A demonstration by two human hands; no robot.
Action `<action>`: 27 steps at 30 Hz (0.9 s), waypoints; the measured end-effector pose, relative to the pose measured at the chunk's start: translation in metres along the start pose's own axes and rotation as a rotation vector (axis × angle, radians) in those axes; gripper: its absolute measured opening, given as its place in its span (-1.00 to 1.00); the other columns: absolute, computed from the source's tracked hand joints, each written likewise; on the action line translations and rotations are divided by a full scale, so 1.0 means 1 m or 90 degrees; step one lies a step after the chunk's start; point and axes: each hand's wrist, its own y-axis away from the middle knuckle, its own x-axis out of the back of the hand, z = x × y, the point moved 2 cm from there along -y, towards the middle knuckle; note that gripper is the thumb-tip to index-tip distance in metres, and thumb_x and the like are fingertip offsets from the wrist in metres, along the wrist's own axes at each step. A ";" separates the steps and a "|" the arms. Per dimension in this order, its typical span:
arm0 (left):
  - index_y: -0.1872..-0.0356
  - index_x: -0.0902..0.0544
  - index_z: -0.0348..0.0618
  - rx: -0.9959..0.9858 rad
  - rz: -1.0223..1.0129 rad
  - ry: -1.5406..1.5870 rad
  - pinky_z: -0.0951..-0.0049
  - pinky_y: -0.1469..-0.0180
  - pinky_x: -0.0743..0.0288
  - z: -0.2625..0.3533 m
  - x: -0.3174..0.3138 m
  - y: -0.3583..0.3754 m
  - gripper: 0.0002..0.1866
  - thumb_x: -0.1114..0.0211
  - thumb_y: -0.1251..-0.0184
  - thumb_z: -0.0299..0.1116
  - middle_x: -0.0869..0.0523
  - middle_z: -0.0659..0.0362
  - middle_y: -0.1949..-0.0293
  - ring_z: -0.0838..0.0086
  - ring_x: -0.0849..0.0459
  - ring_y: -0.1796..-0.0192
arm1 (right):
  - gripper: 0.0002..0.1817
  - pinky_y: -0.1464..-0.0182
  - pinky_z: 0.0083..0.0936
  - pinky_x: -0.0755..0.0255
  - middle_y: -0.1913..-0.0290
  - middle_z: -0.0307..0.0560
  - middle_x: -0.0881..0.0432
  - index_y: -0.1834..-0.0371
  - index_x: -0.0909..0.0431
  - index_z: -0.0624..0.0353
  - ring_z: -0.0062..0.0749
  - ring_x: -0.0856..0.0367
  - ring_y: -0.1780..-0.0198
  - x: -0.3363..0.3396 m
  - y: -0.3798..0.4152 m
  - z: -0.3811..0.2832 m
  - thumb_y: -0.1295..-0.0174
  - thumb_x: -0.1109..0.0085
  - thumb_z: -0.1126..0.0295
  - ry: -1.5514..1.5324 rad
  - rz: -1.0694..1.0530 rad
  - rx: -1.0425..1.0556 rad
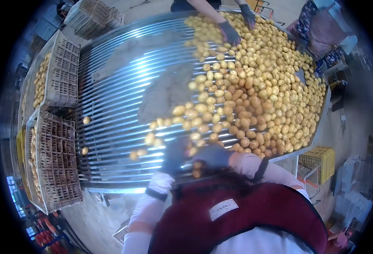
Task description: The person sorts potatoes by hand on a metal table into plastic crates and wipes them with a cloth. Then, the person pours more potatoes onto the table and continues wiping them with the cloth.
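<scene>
Many potatoes lie spread over the right part of a sorting table with shiny metal bars. My left hand, in a dark glove, is at the near side of the table, beside a few potatoes. Close to its right is my right hand, gloved too, low over the near edge of the pile. Some potatoes show between and just below my hands. Motion blur smears both hands, so their fingers and any grip cannot be made out.
Plastic crates with potatoes stand along the table's left end. Across the table, a person's gloved hand touches the pile. Another person stands at the far right. A yellow crate sits on the floor at right.
</scene>
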 end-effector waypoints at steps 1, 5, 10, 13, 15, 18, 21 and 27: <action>-0.13 -0.60 -0.10 0.013 -0.019 -0.017 0.06 0.03 -0.53 0.018 0.007 -0.006 -0.56 -0.31 -0.26 -0.17 -0.69 0.01 0.09 0.09 -0.67 0.00 | -0.61 0.05 -0.18 -0.59 -0.02 -0.03 -0.71 -0.14 -0.65 -0.11 -0.04 -0.72 0.11 0.035 0.013 -0.033 -0.22 -0.19 0.22 -0.032 0.034 -0.032; -0.20 -0.56 -0.17 0.006 0.008 -0.096 0.02 0.00 -0.49 0.013 -0.019 -0.002 -0.52 -0.29 -0.31 -0.20 -0.67 -0.04 0.07 0.06 -0.66 0.01 | -0.61 -0.03 -0.18 -0.57 -0.13 -0.01 -0.65 -0.22 -0.57 -0.08 -0.10 -0.69 -0.04 0.069 0.001 -0.010 -0.35 -0.13 0.16 0.167 0.216 -0.124; -0.22 -0.56 -0.14 0.047 0.040 0.049 0.04 0.01 -0.53 0.016 0.001 -0.007 -0.51 -0.32 -0.35 -0.15 -0.69 -0.01 0.04 0.07 -0.68 0.03 | -0.64 -0.01 -0.22 -0.56 -0.13 0.06 -0.63 -0.16 -0.54 0.07 -0.13 -0.67 -0.03 0.049 -0.037 0.030 -0.42 -0.08 0.16 -0.044 0.199 -0.347; -0.25 -0.56 -0.07 0.160 0.009 0.185 0.11 0.01 -0.59 0.010 0.006 -0.004 -0.52 -0.35 -0.37 -0.17 -0.71 0.01 -0.01 0.07 -0.71 0.02 | -0.65 0.01 -0.23 -0.55 -0.13 0.09 -0.63 -0.06 -0.60 0.14 -0.11 -0.68 -0.05 0.053 -0.019 0.027 -0.42 -0.07 0.14 0.079 0.226 -0.219; -0.26 -0.56 -0.10 0.150 0.118 0.278 0.13 -0.04 -0.59 0.011 0.010 0.003 -0.50 -0.37 -0.35 -0.19 -0.72 0.01 -0.05 0.08 -0.72 -0.01 | -0.67 -0.01 -0.24 -0.55 -0.12 0.06 -0.63 -0.02 -0.63 0.14 -0.13 -0.67 -0.07 0.059 -0.005 0.021 -0.40 -0.11 0.15 -0.129 0.301 -0.164; -0.21 -0.60 -0.20 0.066 0.243 0.285 0.37 -0.03 -0.59 0.047 0.031 -0.001 -0.47 -0.50 -0.19 -0.43 -0.73 0.12 -0.04 0.41 -0.71 0.01 | -0.68 -0.06 -0.26 -0.52 -0.09 -0.01 -0.62 -0.06 -0.61 0.09 -0.18 -0.63 -0.07 0.051 0.037 -0.010 -0.32 -0.27 0.22 -0.633 0.427 -0.063; -0.19 -0.61 -0.23 -0.194 0.308 0.132 0.28 -0.03 -0.56 0.109 0.065 -0.018 -0.43 -0.51 -0.10 -0.33 -0.72 0.11 0.00 0.25 -0.68 0.06 | -0.60 -0.11 -0.30 -0.49 -0.11 -0.05 -0.59 -0.08 -0.60 0.08 -0.19 -0.60 -0.07 0.055 0.076 -0.038 -0.18 -0.44 0.29 -0.281 0.455 0.172; -0.23 -0.60 -0.02 -0.446 0.015 0.111 0.01 -0.29 -0.37 0.215 0.057 -0.048 -0.44 -0.45 -0.18 -0.14 -0.55 0.01 -0.27 0.03 -0.51 -0.27 | -0.56 -0.08 -0.25 -0.50 -0.19 -0.02 -0.57 0.02 -0.63 0.07 -0.20 -0.56 -0.13 0.019 0.131 -0.009 -0.16 -0.38 0.02 -0.612 0.605 0.309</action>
